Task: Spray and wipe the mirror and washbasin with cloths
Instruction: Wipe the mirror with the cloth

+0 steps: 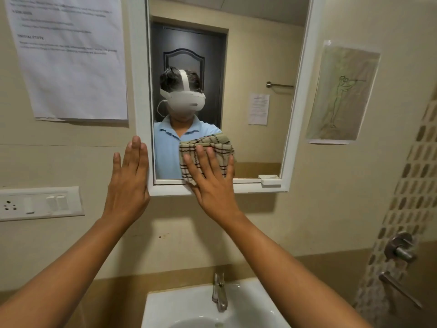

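We judge the task mid-mirror: our right hand (212, 183), grip wide and flat, presses the cloth (212, 143) low on the mirror (248, 67). The left hand (128, 183) rests flat against the frame (139, 91). The washbasin (189, 304) below seems not yet wiped.

Beige tiled wall (59, 162), taped paper notice (68, 55), white switch panel (40, 203), line-drawing sheet (343, 93), mosaic tile strip (406, 185), chrome valve (399, 249)

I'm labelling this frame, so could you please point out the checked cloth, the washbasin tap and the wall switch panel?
checked cloth (220, 142): head view, upper fold above the fingers.
tap (218, 293): head view, middle of its metal body.
switch panel (40, 202): head view, white face plate.
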A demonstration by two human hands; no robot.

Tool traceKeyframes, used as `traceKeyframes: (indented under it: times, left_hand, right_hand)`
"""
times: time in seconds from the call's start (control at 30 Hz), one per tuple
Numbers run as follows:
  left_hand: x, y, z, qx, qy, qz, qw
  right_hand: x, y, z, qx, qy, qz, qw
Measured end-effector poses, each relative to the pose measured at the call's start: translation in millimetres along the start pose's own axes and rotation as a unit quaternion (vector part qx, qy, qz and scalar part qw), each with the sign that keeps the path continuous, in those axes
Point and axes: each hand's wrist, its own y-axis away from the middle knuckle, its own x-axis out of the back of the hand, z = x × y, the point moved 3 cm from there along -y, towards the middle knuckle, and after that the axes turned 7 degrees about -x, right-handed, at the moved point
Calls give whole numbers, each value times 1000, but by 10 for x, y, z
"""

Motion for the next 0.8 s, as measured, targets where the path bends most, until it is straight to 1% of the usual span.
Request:
traceKeyframes:
  times: [0.23, 0.33, 0.5, 0.57, 0.7, 0.8]
  left_hand:
    - [12, -6, 26, 9, -5, -10, 1000]
    - [22, -11, 40, 15, -7, -16, 1000]
    - [35, -11, 44, 18, -9, -24, 1000]
    - [37, -7, 46, 19, -6, -26, 999]
    - [17, 5, 48, 23, -3, -30, 999]
    - [9, 8, 62, 28, -3, -30, 999]
  right_hand:
    - [117, 149, 830, -79, 18, -34, 996]
    - [180, 147, 1005, -79, 18, -47, 996]
    - [277, 206, 1333, -125, -21, -52, 991]
    - [263, 249, 1361, -129, -24, -40, 991]
    - [207, 211, 1183, -170, -47, -4, 984]
    - [174, 144, 895, -130, -38, -14, 991]
